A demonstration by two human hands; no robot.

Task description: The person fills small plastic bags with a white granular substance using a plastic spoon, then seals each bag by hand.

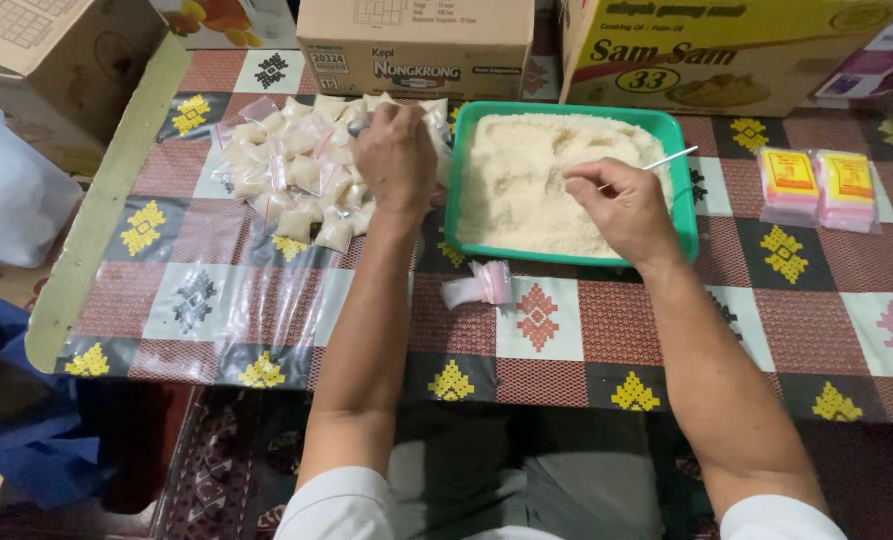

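the left hand (pixel 396 155) is setting a filled packet on the pile of small bags (pixel 296 170), fingers curled over it, while the right hand (pixel 621 205) is pinching a white spoon (pixel 666 158) over the green tray (pixel 682 200) of pale powder (pixel 536 180), seemingly between fills, so an empty bag looks needed.

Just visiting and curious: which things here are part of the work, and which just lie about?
In use:
left hand on filled bags
right hand holding spoon
green tray of powder
empty bags

Lying about:
boxes
pink packs

Both forearms bare, extended forward, white sleeves at elbows. Left hand (pixel 396 155) palm down, fingers curled, knuckles up. Right hand (pixel 621 205) palm down, fingers pinched closed, wrist slightly bent inward.
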